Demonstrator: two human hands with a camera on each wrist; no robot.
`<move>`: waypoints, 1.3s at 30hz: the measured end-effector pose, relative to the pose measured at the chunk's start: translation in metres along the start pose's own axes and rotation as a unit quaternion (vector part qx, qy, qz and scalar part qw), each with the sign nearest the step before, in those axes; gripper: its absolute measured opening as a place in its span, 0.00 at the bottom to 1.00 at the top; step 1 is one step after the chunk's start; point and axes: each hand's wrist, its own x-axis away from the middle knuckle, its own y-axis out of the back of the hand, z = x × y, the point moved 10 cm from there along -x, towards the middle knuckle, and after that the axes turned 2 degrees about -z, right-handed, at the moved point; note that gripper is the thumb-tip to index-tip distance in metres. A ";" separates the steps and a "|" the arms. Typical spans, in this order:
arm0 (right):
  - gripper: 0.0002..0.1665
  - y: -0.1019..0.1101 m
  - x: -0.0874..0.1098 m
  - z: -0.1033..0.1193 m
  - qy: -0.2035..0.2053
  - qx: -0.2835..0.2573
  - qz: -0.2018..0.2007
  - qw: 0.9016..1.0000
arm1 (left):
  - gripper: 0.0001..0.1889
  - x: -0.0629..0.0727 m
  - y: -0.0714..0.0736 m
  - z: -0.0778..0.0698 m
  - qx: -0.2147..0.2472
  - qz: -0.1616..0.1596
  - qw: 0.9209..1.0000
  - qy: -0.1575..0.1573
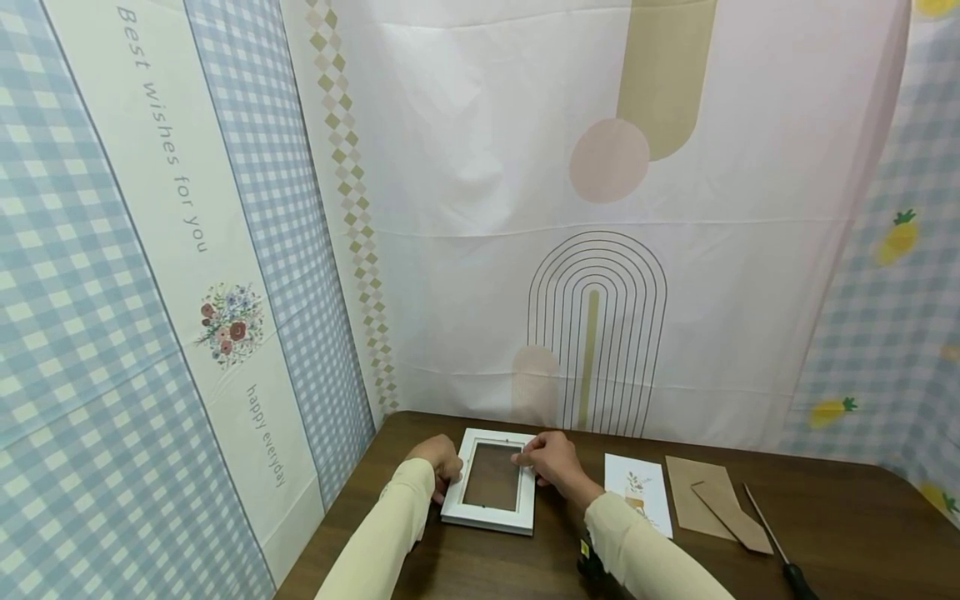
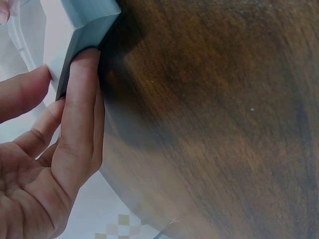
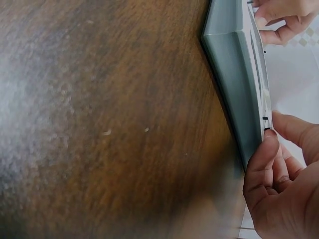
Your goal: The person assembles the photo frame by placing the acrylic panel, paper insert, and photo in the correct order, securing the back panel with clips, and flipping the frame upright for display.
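A white picture frame (image 1: 487,518) lies on the wooden table, its opening showing brown through it. Small dark tabs stick out along its inner edge. My left hand (image 1: 437,458) grips the frame's left side, thumb on the face and fingers along the outer edge, as the left wrist view shows with the frame's corner (image 2: 92,22). On the opposite side, my right hand (image 1: 557,462) holds the frame's right side, thumb and index finger close together at a small black tab (image 3: 265,118) on the inner edge. The other right fingers curl beside the outer side.
Right of the frame lie a white card (image 1: 637,492) with a plant print, a brown backing board (image 1: 697,496) with a stand leg, and a screwdriver (image 1: 795,579) with a black handle. A black object (image 1: 588,562) with a yellow label is partly under my right forearm. Printed curtains (image 1: 465,292) hang behind.
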 end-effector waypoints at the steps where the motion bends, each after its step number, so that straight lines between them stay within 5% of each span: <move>1: 0.13 0.000 0.000 0.000 0.000 -0.002 0.001 1.000 | 0.10 0.000 0.000 0.000 0.001 0.001 1.000 0.001; 10: 0.14 0.001 -0.005 -0.001 0.037 -0.017 0.012 0.999 | 0.09 -0.001 0.000 0.000 -0.002 0.000 1.000 0.003; 17: 0.12 0.000 -0.002 -0.002 0.003 -0.002 -0.004 1.000 | 0.10 0.000 0.000 0.000 -0.002 -0.001 1.000 0.000; 39: 0.14 0.000 -0.006 -0.010 -0.012 0.006 -0.023 1.000 | 0.10 0.000 0.000 0.000 -0.010 -0.004 1.000 -0.004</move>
